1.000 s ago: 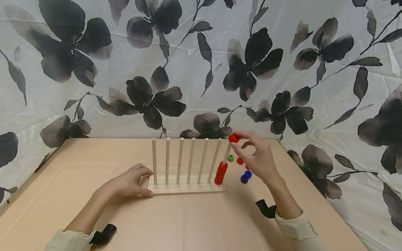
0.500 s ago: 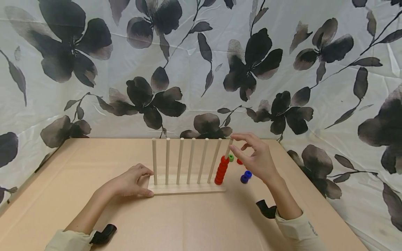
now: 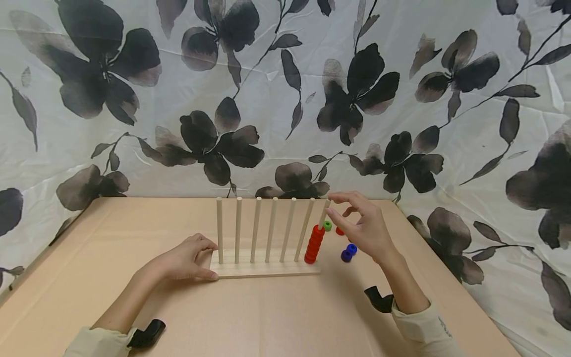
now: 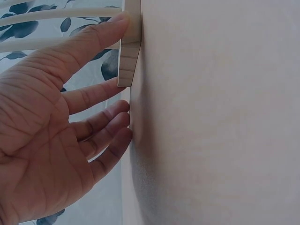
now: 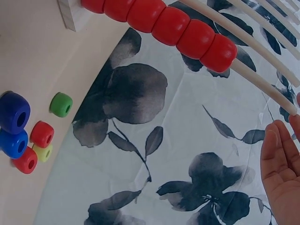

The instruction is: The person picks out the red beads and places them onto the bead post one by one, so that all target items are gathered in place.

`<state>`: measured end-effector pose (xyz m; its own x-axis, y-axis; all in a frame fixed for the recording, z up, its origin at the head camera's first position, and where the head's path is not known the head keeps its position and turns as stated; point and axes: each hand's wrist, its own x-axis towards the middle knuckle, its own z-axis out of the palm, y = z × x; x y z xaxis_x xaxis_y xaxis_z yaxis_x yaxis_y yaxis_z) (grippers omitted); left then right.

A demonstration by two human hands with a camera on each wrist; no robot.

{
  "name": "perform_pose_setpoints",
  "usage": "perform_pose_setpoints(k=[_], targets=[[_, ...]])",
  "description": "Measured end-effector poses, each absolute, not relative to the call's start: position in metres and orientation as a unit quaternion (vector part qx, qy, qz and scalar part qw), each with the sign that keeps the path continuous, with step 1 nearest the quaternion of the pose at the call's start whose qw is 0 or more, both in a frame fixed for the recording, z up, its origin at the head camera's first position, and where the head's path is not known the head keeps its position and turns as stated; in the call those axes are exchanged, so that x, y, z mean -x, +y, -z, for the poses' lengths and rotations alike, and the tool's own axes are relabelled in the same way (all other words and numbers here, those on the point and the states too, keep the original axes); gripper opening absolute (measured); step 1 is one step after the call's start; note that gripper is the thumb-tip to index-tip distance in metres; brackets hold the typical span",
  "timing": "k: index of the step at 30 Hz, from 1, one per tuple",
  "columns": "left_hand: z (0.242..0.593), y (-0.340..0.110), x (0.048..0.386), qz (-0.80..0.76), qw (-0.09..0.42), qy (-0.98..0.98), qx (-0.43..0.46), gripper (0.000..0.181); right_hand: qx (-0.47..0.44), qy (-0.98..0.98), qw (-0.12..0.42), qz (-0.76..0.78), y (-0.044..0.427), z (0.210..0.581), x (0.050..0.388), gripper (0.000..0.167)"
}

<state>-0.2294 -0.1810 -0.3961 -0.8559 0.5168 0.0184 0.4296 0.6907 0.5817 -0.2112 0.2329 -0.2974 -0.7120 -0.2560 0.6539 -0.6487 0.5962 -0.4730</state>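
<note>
A wooden rack with a row of upright pegs (image 3: 273,228) stands on the table. My left hand (image 3: 185,258) grips the left end of its base (image 3: 267,269); in the left wrist view the thumb (image 4: 101,37) presses one face and the index finger lies behind. Red beads (image 3: 314,244) are stacked on the rightmost peg, whose top part is bare. Beside that peg's tip, my right hand (image 3: 368,228) has its thumb and index finger apart with no bead between them. The right wrist view shows its fingertips (image 5: 270,136) close to the tip; contact is unclear.
Loose beads lie right of the rack: a green bead (image 5: 61,104), two blue beads (image 3: 349,253), red beads (image 5: 42,134) and a yellow bead (image 5: 43,153). The right hand partly hides them in the head view. A floral cloth (image 3: 285,99) hangs behind the table (image 3: 250,317).
A second ago my right hand pinched a red bead at the rightmost peg's top. It let go, and the bead slid down onto the red stack. The left hand stayed put.
</note>
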Motion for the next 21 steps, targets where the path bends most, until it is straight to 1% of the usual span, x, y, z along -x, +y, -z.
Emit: perform_pose_setpoints(k=[21], targets=[[0.3981, -0.1823, 0.2309, -0.297, 0.075, 0.916, -0.259, 0.07, -0.258, -0.861, 0.276, -0.341, 0.2363, 0.3034, 0.21, 0.035]])
